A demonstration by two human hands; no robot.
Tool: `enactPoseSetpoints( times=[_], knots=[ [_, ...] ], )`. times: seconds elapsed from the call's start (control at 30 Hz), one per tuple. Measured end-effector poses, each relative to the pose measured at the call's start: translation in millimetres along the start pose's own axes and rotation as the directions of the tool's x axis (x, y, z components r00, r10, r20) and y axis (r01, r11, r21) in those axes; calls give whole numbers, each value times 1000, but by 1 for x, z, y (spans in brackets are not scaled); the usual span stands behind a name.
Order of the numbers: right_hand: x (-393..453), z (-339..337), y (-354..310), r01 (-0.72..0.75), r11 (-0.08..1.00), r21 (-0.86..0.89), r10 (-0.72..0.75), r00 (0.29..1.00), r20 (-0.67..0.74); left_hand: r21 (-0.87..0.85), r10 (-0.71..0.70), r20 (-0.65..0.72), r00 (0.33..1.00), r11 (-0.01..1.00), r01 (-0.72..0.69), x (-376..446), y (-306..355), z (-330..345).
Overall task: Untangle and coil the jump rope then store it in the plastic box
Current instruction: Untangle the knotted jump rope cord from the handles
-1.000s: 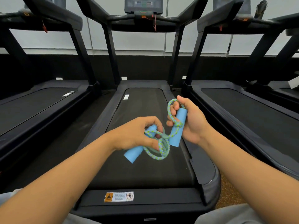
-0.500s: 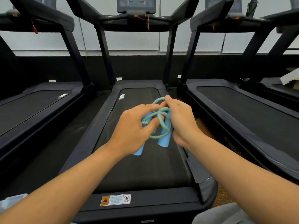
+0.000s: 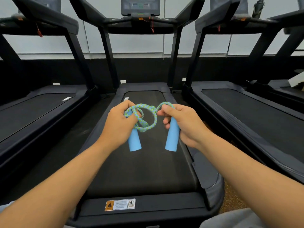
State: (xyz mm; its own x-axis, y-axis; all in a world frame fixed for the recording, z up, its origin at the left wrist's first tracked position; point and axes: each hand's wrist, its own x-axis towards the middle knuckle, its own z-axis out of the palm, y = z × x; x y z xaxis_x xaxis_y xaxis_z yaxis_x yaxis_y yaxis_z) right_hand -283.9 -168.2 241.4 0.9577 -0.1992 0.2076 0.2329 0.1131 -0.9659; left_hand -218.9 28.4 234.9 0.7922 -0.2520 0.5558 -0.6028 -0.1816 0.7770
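Note:
I hold a jump rope with a braided blue-green cord and two light blue handles above a treadmill belt. My left hand grips the left handle, which points down, with several cord loops bunched around its fingers. My right hand grips the right handle, also pointing down, and pinches a cord loop at its top. The cord is knotted and looped between the two hands. No plastic box is in view.
The middle treadmill lies under my hands, its console at the top. Further treadmills stand at the left and right. A warning label sits on the near end.
My hands have moved apart, from pressed together over the bundle to separated. The two handles now hang side by side and the cord loops are spread out between them.

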Motion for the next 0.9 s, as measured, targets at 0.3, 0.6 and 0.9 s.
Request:
enactPoseSetpoints(
  times=[0.3, 0.6, 0.9],
  knots=[
    [4, 5, 10, -115, 992, 49, 106, 982, 158, 188, 78, 120, 990, 977, -99, -7, -2, 8],
    [12, -14, 5, 82, 995, -64, -91, 984, -153, 208, -27, 456, 889, 975, -78, 2, -12, -19],
    [9, 5, 9, 145, 976, -164, -147, 989, 0, 141, 201, 139, 970, 965, -220, -4, 2, 13]
  ],
)
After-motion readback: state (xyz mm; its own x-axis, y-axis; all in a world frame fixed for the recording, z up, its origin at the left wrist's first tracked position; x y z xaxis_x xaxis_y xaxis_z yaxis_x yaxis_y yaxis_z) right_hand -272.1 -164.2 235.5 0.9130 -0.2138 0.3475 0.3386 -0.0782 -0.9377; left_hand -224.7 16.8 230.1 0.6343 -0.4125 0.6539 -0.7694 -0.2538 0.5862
